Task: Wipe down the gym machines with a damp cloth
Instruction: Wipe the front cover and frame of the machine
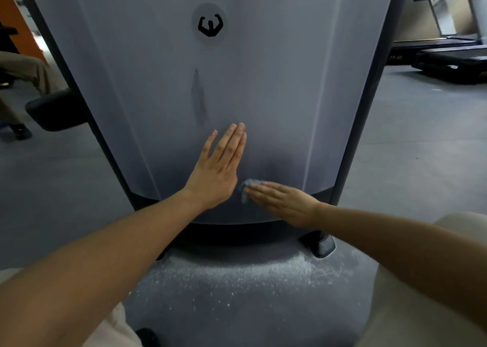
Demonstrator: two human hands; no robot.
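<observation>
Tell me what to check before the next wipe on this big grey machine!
1. Cloth under the right hand, pressed on the grey panel: ok.
2. Left hand flat on the panel, clear of the cloth: ok.
3. Cloth damp enough: cannot tell.
4. Dark streak above the left hand wiped away: not ok, it shows plainly.
5. Base below the panel clean: not ok, white specks lie across it.

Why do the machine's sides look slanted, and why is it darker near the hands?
Head view: the wide-angle lens likely skews the panel sides; a soft shadow darkens it around the left hand and the right hand pressing the cloth.
</observation>
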